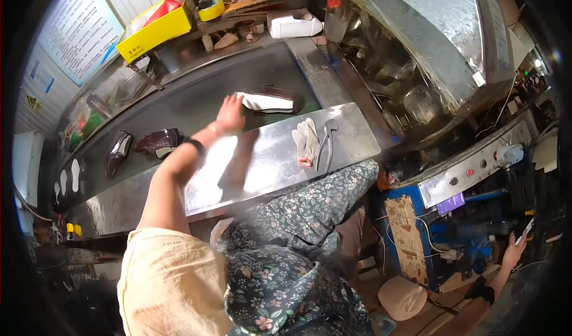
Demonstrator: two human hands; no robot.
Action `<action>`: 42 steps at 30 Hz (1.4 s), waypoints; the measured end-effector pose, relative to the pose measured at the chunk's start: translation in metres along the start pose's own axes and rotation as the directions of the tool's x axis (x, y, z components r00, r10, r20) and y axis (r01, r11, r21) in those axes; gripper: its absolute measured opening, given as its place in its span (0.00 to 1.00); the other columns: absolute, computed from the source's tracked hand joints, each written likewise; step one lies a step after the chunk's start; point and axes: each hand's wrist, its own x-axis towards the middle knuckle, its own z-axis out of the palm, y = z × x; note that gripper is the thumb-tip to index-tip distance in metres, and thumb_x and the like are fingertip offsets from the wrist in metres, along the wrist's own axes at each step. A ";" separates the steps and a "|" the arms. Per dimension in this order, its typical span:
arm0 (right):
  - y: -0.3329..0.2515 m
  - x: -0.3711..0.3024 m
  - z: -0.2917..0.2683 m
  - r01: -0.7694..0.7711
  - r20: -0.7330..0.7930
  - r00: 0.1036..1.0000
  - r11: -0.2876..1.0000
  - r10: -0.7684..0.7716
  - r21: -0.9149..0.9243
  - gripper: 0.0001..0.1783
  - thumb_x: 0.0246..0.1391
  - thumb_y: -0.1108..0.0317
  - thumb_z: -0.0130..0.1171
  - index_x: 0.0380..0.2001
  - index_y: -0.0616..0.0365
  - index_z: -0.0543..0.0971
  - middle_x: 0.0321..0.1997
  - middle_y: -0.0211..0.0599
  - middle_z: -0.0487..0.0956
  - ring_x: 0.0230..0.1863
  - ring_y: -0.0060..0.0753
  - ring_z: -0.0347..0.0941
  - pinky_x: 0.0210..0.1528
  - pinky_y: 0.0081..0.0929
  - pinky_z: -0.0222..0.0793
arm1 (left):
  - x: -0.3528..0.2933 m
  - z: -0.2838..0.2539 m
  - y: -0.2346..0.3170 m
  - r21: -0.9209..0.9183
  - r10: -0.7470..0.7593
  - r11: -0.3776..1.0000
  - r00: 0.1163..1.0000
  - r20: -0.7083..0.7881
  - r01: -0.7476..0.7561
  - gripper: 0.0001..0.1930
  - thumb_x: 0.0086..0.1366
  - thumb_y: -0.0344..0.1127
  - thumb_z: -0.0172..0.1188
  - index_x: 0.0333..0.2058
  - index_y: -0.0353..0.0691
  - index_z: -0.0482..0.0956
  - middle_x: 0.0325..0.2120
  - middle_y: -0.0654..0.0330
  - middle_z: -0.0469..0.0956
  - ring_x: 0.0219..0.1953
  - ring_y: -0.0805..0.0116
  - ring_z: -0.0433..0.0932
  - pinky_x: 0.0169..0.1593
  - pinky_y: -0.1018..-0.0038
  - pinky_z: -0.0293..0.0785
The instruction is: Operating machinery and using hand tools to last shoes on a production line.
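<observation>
My left hand [230, 115] reaches over the dark belt, slightly blurred, its fingers stretched out and loosely apart. Its fingertips are right by the end of a dark red shoe's white sole [268, 102]; whether they touch it I cannot tell. Further left on the belt lie a dark red shoe [159, 142] and another dark shoe with a pale opening [119, 151]. Several white insole-shaped pieces [75, 175] lie at the belt's far left. Away at the lower right, my right hand [513, 251] grips a thin, flat white piece [525, 232] whose kind is unclear.
A metal ledge [262, 169] runs along the belt's near side, bearing a pale glove [305, 142] and pincers [325, 145]. A yellow box [154, 31] stands behind the belt. At right are a control panel [476, 172] with buttons and a blue frame [411, 240].
</observation>
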 end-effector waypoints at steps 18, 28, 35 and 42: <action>-0.373 -0.337 0.099 0.063 0.257 0.858 0.587 -0.445 0.807 0.11 0.54 0.71 0.61 0.41 0.63 0.81 0.46 0.51 0.81 0.47 0.48 0.78 0.50 0.35 0.73 | 0.031 -0.030 0.052 -0.560 -0.015 0.780 0.903 0.430 0.279 0.26 0.54 0.56 0.66 0.28 0.31 0.83 0.21 0.52 0.81 0.25 0.65 0.81 0.30 0.67 0.74; -0.482 -0.312 0.006 0.502 -0.248 0.781 0.338 -0.573 0.796 0.27 0.49 0.54 0.67 0.49 0.58 0.76 0.46 0.43 0.80 0.40 0.48 0.80 0.39 0.34 0.78 | -0.145 -0.079 0.209 -0.917 0.622 -0.022 0.723 0.299 0.398 0.46 0.65 0.43 0.61 0.69 0.36 0.38 0.68 0.51 0.51 0.69 0.54 0.54 0.65 0.63 0.60; -0.429 -0.354 -0.019 0.561 -0.080 0.690 0.461 -0.720 0.687 0.25 0.50 0.50 0.64 0.46 0.56 0.78 0.43 0.42 0.81 0.38 0.48 0.79 0.40 0.38 0.76 | -0.151 -0.066 0.300 -0.755 0.735 0.000 0.511 0.445 0.656 0.21 0.73 0.44 0.46 0.42 0.29 0.78 0.38 0.52 0.81 0.37 0.67 0.80 0.41 0.75 0.76; -0.398 -0.349 0.007 0.258 0.253 0.677 0.545 -0.691 0.798 0.26 0.49 0.54 0.67 0.49 0.56 0.79 0.36 0.49 0.81 0.38 0.50 0.79 0.41 0.37 0.75 | -0.161 -0.069 0.320 -0.769 0.648 0.007 0.582 0.491 0.640 0.20 0.74 0.42 0.44 0.44 0.31 0.78 0.39 0.54 0.81 0.41 0.66 0.79 0.47 0.73 0.73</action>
